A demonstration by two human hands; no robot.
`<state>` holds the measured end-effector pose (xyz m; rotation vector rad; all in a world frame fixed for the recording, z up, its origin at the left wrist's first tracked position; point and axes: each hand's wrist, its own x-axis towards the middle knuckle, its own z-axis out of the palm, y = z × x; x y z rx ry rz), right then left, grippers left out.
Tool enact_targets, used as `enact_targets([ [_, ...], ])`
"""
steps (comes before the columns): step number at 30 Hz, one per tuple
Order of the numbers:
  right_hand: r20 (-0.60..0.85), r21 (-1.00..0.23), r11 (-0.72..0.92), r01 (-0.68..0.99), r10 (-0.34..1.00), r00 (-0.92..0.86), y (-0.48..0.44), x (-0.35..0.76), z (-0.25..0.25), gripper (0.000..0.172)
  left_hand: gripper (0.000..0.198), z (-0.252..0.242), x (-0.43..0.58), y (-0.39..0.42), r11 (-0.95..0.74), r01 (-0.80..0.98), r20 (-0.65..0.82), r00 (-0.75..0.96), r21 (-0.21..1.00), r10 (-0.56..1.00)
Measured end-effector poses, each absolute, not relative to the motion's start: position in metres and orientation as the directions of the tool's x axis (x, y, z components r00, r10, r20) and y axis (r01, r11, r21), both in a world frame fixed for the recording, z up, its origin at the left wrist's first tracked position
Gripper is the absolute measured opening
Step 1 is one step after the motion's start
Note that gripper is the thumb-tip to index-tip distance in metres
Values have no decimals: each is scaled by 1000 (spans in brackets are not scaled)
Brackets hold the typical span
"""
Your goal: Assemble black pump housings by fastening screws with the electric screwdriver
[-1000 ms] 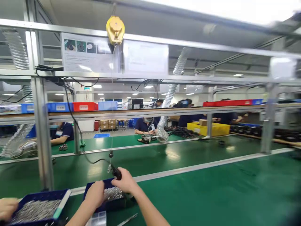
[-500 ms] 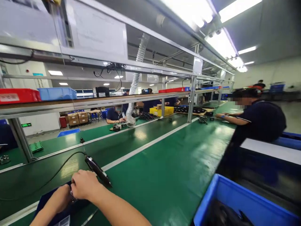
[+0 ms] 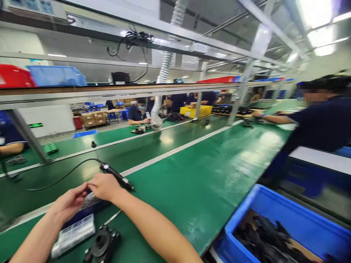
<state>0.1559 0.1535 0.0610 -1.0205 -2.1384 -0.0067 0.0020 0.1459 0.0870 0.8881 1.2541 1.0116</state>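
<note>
Left of the frame's centre, low down, the left hand (image 3: 70, 201) and the right hand (image 3: 104, 187) meet at the fingertips above a dark blue parts bin (image 3: 79, 215) of small silvery metal pieces (image 3: 90, 200). The fingers of both hands are drawn in to a narrow pinch; whether anything is held between them cannot be told. A black electric screwdriver (image 3: 117, 176) slants just beyond the right hand, its tip toward the middle of the frame and its cable (image 3: 65, 175) curving left. At the lower left, a clear plastic compartment box (image 3: 74, 233) lies near the bin, beside a black part with a round hub (image 3: 101, 244). A slim metal tool (image 3: 112, 217) lies between that part and the right forearm. The lower right corner shows a blue crate (image 3: 307, 219) of black parts (image 3: 270, 237); a co-worker (image 3: 326, 120) leans in at the right edge.
</note>
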Motion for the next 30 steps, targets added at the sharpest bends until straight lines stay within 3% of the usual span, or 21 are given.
enact_targets([
  [6, 686, -328, 714, 618, 630, -364, 139, 162, 71, 18, 21, 80, 1, 125, 174, -52, -178, -86, 983, 980],
  [10, 705, -355, 781, 513, 584, -402, 103, 171, 81, 16, 30, 56, -17, 78, 99, 111, -99, -4, 989, 995],
  [17, 685, -462, 856, 232, 510, -519, 34, 191, 42, 14, 50, 1, -25, 15, 180, 228, -216, 143, 957, 966],
  [22, 721, -457, 862, 219, 503, -477, 33, 189, 24, 16, 62, -20, -20, 11, 257, 199, -290, 157, 946, 944],
  [26, 725, -478, 851, 219, 523, -448, 34, 187, 21, 17, 59, -21, -17, 9, 344, 110, -359, 184, 933, 915],
  [30, 715, -486, 845, 221, 530, -456, 33, 186, 19, 16, 44, -13, -17, 8, 439, 33, -430, 278, 898, 859],
])
